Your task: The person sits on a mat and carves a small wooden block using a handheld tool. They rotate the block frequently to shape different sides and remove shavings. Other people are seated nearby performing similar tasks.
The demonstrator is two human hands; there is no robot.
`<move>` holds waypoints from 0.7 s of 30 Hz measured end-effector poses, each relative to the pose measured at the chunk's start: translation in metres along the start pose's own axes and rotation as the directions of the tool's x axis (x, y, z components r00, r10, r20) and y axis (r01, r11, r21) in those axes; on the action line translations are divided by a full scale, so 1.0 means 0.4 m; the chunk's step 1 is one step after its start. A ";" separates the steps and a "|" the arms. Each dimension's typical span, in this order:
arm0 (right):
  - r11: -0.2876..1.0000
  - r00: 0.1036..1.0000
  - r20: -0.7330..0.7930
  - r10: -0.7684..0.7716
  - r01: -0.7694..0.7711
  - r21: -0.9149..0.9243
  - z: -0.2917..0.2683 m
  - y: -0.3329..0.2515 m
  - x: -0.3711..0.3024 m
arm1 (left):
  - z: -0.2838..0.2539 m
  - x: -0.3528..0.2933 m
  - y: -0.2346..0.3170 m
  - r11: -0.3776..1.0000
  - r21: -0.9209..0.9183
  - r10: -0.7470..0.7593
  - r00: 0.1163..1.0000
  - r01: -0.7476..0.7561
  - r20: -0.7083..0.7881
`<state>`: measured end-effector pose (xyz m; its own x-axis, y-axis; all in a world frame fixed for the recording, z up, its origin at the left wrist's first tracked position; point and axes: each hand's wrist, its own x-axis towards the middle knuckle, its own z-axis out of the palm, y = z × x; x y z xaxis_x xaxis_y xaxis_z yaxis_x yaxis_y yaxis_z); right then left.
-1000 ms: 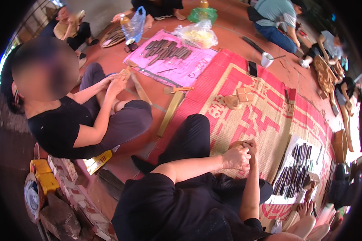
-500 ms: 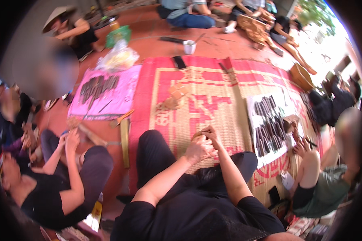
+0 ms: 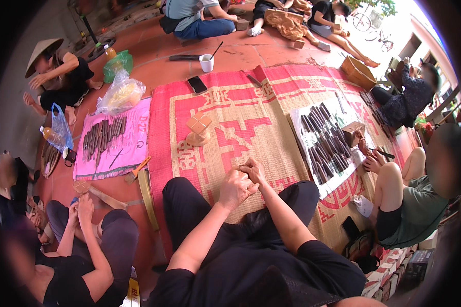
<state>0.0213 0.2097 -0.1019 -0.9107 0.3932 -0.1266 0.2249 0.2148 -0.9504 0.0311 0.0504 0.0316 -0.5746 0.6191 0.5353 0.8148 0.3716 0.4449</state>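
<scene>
My left hand point(image 3: 234, 188) and my right hand point(image 3: 252, 170) are closed and pressed together in front of my lap, above the woven mat point(image 3: 241, 135). Fingers of both hands curl inward and meet. Whatever they hold, if anything, is hidden behind the fingers. Beyond them on the mat stands a round wooden piece point(image 3: 197, 138) with a square wooden block point(image 3: 198, 122) on top, scored across its face. Neither hand touches it.
Dark carving tools lie on a pink sheet point(image 3: 138, 134) at left and a white sheet point(image 3: 297, 115) at right. A brush point(image 3: 137, 170), yellowish wooden strip point(image 3: 148, 198), phone point(image 3: 197, 85) and white cup point(image 3: 206, 63) lie around. People sit close on both sides.
The whole view has shifted and become sharper, showing more at the left. My hands stay closed together. The person in the conical hat has raised a hand.
</scene>
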 end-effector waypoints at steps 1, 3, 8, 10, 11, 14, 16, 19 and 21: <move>0.999 0.999 0.000 0.038 -0.038 -0.025 -0.004 0.011 0.008 | 0.009 0.000 0.003 1.000 -0.008 -0.001 1.000 0.001 -0.023; 0.979 0.999 -0.011 0.048 -0.049 -0.197 0.008 0.007 0.017 | 0.008 -0.003 -0.006 1.000 0.002 -0.027 0.999 0.027 -0.021; 0.946 0.953 -0.228 0.201 -0.249 -0.207 0.003 0.035 0.084 | -0.006 -0.006 -0.004 0.999 -0.013 -0.049 0.999 0.049 -0.008; 0.984 0.974 -0.144 0.176 -0.175 0.017 0.008 0.018 0.058 | -0.019 -0.022 -0.023 0.997 0.022 -0.079 0.996 0.079 -0.032; 0.992 0.987 -0.132 0.090 -0.078 0.095 0.008 0.041 0.056 | -0.016 -0.013 -0.021 0.997 0.026 -0.077 0.996 0.078 -0.044; 0.997 0.999 -0.017 -0.036 0.037 0.062 0.036 0.004 0.021 | -0.008 -0.009 -0.033 0.996 0.016 -0.089 0.995 0.090 -0.054; 0.989 0.985 -0.114 0.130 -0.137 -0.057 0.019 -0.003 0.015 | -0.010 -0.004 -0.020 0.996 -0.013 -0.086 0.995 0.086 -0.048; 0.920 0.942 -0.306 0.140 -0.238 -0.311 0.013 -0.021 0.044 | -0.012 -0.008 -0.007 0.998 0.014 -0.067 0.997 0.068 -0.024; 0.971 0.945 -0.230 0.232 -0.239 -0.004 -0.007 -0.002 0.054 | -0.014 -0.017 -0.011 0.997 0.026 -0.067 0.998 0.067 -0.015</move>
<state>0.0023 0.2206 -0.1029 -0.7291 0.6270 -0.2745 0.4371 0.1180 -0.8916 0.0311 0.0408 0.0300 -0.6286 0.5828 0.5149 0.7762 0.4299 0.4611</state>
